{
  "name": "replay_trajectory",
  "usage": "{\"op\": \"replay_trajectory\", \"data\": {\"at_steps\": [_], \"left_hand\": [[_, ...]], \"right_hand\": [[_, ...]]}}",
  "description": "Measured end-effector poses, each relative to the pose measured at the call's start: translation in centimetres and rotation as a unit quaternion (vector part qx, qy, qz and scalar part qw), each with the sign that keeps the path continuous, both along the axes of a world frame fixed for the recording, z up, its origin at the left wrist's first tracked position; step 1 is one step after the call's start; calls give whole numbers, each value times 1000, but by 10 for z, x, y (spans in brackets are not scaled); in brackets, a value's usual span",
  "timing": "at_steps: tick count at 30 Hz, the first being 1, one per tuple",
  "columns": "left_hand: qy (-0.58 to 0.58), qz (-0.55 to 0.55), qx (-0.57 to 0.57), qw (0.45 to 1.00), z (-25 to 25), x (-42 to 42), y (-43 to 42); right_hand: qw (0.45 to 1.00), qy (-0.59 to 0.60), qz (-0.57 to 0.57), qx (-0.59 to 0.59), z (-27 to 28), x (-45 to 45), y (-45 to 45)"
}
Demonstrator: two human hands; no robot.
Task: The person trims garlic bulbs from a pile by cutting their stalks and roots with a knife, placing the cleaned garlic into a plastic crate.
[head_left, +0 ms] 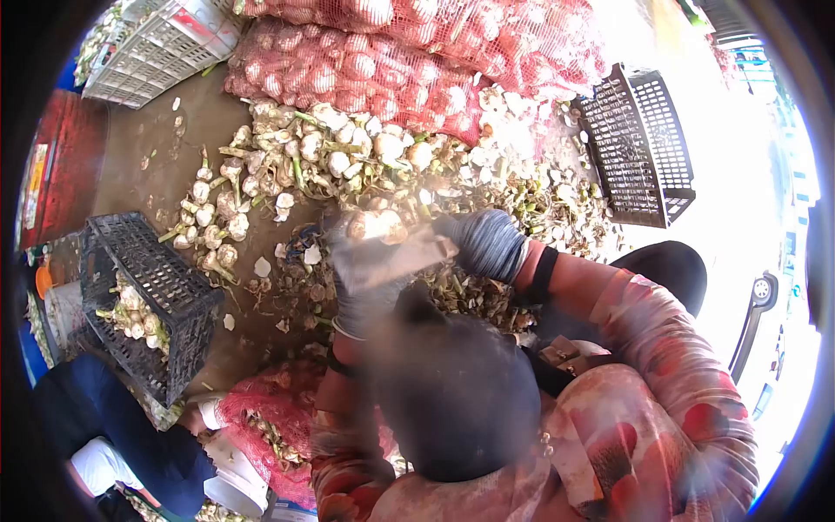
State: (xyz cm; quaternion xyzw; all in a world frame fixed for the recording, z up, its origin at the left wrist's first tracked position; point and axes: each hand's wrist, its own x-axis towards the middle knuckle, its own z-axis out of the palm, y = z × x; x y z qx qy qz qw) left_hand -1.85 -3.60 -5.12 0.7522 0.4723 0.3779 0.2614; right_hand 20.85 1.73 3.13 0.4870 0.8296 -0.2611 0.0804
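My left hand [370,287], in a grey glove, is blurred; its fingers are closed around garlic bulbs [378,226] at the near side of the heap. My right hand [487,246], in a grey-blue knitted glove, reaches in from the right with its fingers curled. A pale flat bar-like tool [409,259] lies between the two hands, its end at my right fingers; motion blur hides its exact kind. Below the hands are garlic stalks and peelings [470,300]. A large dark rounded shape [461,391] covers the lower middle of the view.
A heap of garlic [339,157] lies beyond my hands, backed by red mesh sacks [365,74]. Black crates stand at right [622,143] and left [156,304], a white crate [165,52] at upper left. Another person's dark-clothed leg [122,435] and a red mesh bag [270,418] are at lower left.
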Motion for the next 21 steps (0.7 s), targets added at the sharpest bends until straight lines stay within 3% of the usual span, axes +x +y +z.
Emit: {"op": "replay_trajectory", "data": {"at_steps": [1, 2, 3, 5, 6, 7, 11, 12, 14, 16, 18, 19, 21], "left_hand": [[-32, 19, -11, 999, 19, 7, -3], [-136, 88, -82, 983, 51, 16, -5], [-233, 155, -151, 948, 67, 13, -10], [-279, 233, -182, 913, 79, -25, -28], [-89, 225, -76, 967, 104, -56, -36], [-30, 281, -40, 958, 123, -82, -53], [127, 572, -16, 810, 178, -183, -161], [218, 588, 29, 779, 164, -215, -195], [298, 609, -38, 734, 175, -210, -216], [343, 525, -71, 776, 166, -180, -202], [166, 403, -147, 888, 131, -126, -163], [104, 314, -135, 934, 89, -101, -141], [-52, 113, -152, 980, 7, -51, -98]], "right_hand": [[988, -73, -133, -22, -23, 8, 8], [994, 17, -107, 20, -65, 54, 22], [982, -48, -180, -18, -75, 80, 19], [982, -114, -151, 11, -43, 85, 14], [982, -67, -173, 47, -48, 93, 7], [978, -66, -192, 39, -57, 102, 8], [985, 6, -135, 105, -87, 112, 14], [985, 19, -119, 122, -92, 109, 14], [984, 2, -169, 61, -58, 74, 7], [989, 1, -142, 49, -69, 71, 5], [990, 6, -138, 19, -58, 57, -2], [990, -37, -132, -14, -42, 46, -4], [993, -46, -108, -33, -43, 43, -12]]}}
